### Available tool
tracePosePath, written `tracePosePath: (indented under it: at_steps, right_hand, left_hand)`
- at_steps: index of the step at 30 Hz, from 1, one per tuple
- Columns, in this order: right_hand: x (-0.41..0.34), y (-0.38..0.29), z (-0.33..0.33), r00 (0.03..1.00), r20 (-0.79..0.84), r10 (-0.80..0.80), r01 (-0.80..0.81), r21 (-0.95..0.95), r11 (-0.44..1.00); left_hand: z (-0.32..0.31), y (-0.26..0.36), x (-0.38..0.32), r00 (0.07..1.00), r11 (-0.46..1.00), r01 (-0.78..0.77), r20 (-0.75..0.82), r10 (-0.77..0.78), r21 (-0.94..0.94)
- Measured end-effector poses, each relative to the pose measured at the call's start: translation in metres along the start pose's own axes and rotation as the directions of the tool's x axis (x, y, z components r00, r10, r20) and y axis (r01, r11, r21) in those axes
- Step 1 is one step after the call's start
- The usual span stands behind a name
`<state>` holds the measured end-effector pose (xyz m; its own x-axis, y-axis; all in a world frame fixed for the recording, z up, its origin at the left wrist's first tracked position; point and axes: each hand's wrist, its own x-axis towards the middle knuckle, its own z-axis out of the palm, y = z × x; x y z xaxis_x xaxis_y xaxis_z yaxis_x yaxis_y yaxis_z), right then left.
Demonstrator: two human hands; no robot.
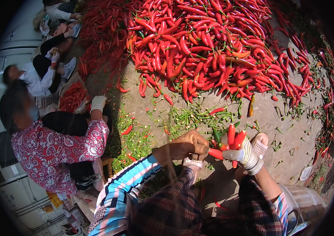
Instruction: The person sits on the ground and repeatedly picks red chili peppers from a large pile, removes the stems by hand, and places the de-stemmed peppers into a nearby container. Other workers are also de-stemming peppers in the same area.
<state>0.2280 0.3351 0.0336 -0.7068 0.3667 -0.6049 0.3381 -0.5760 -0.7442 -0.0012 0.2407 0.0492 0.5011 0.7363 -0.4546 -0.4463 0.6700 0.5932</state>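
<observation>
My left hand point(192, 144) pinches the near end of a red chili pepper point(216, 153). The other end of that pepper meets the thumb of my right hand point(245, 157), which wears a striped knit work glove. Several red chili peppers point(231, 135) are bunched in the right hand, their pale cut ends pointing up. Just behind the bunch are green chili peppers point(216, 135); whether they are held or lie on the ground, I cannot tell. Both hands are above my sandals point(259, 145) and the concrete floor.
A large heap of red chili peppers point(202, 44) spreads ahead. Green stems point(134, 135) litter the concrete floor point(261, 118). A slatted plastic basket point(302, 199) stands at lower right. On the left, a co-worker point(60, 150) sits near a container of peppers point(74, 98); other people sit beyond.
</observation>
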Motion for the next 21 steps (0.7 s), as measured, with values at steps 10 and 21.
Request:
tracePosePath:
  at_steps: [10,21]
  right_hand:
    - [0.008,0.016,0.002,0.996,-0.047,-0.081,0.059,-0.356,0.933]
    - [0.021,0.03,0.005,0.97,-0.241,-0.04,-0.022,-0.249,0.968]
  left_hand:
    - [-0.01,0.017,-0.007,0.984,0.593,0.079,-0.16,0.084,0.801]
    - [-0.01,-0.037,-0.014,0.946,-0.221,-0.136,0.193,0.262,0.966]
